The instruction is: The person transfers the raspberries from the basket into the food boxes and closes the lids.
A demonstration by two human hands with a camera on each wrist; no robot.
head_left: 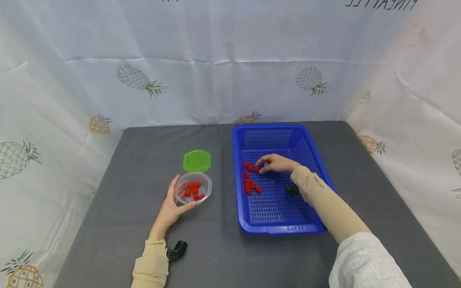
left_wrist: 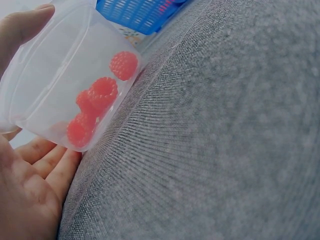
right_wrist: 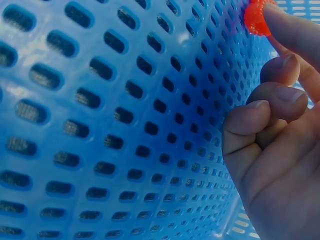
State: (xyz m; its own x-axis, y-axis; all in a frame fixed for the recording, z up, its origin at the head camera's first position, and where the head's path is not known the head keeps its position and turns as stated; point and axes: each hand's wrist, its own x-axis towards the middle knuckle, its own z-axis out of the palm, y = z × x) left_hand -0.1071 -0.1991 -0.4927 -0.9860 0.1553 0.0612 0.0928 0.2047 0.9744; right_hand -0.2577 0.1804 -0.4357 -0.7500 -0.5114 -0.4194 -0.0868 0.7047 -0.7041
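Note:
My left hand point(head_left: 172, 206) holds a clear plastic container point(head_left: 206, 191), its thumb on the near rim and its fingers around the left side. Several red raspberries point(left_wrist: 102, 92) lie on the container's bottom. Inside a blue perforated basket point(head_left: 271, 229), my right hand point(head_left: 276, 163) pinches one raspberry point(right_wrist: 256, 19) between thumb and index finger, low over the basket floor. The other fingers of that hand are curled toward the palm. More raspberries point(head_left: 247, 181) are scattered along the basket's left side. Just behind the container lies a green lid point(head_left: 197, 161).
A grey cloth point(head_left: 151, 160) covers the table. White curtains point(head_left: 216, 88) with printed pineapples hang behind it and at both sides. Black wrist cameras point(head_left: 177, 251) are worn on both arms. The basket's raised walls surround the right hand.

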